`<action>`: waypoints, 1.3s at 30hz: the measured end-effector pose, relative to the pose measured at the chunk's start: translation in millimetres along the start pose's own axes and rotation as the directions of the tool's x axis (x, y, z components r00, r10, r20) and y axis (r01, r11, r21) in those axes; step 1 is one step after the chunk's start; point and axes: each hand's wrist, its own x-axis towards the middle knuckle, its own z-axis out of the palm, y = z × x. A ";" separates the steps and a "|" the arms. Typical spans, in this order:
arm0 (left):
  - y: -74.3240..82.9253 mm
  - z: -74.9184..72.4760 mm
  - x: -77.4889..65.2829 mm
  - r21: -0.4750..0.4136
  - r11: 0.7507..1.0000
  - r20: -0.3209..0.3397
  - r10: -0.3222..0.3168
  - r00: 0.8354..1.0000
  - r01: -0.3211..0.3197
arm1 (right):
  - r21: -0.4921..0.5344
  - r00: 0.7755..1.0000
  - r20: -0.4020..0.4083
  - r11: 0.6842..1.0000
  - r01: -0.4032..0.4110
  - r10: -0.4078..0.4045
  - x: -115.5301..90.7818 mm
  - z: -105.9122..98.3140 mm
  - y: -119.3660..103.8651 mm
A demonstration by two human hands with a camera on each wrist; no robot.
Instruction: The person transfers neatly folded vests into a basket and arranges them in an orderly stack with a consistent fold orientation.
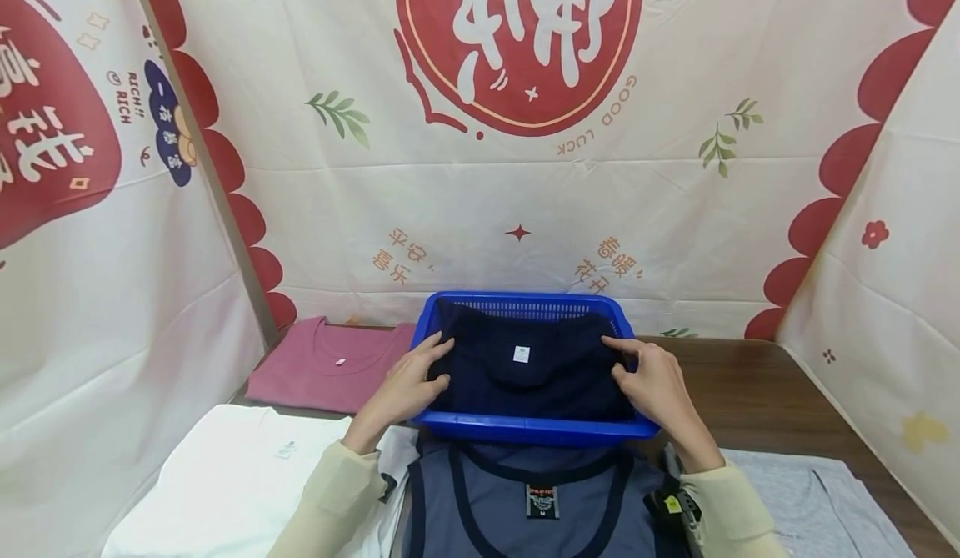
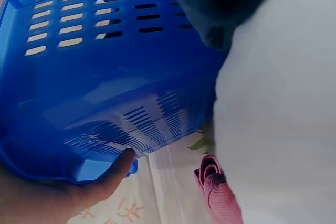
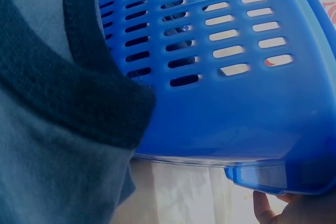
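Observation:
A folded navy T-shirt (image 1: 555,366) with a white label at its neck lies in a blue plastic basket (image 1: 536,429). At the basket's left side, my left hand (image 1: 405,381) rests its spread fingers and thumb on the shirt's edge. My right hand (image 1: 656,381) touches the opposite edge, index finger extended and thumb on the cloth. The left wrist view shows one straight finger (image 2: 113,177) beside the slotted basket wall (image 2: 105,66). In the right wrist view, fingertips (image 3: 261,205) show just below the basket's rim corner.
A grey-blue top with dark trim (image 1: 487,491) lies in front of the basket. To the left are a folded pink shirt (image 1: 300,370) and a white shirt (image 1: 217,475). A light grey garment (image 1: 817,500) lies right on the brown table (image 1: 735,383). Printed cloth walls (image 1: 480,191) enclose the table.

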 end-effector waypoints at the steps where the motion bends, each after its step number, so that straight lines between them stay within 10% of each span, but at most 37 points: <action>1: 0.2 0.3 0.2 0.005 1.000 -0.003 -0.003 1.000 0.003 | 0.000 1.000 0.003 1.000 -0.002 0.002 0.0 0.2 0.4; 39: 5.2 1.7 -0.3 0.142 0.990 0.049 -0.026 0.998 0.019 | -0.262 0.984 -0.023 0.951 0.165 -0.177 0.2 11.2 -0.3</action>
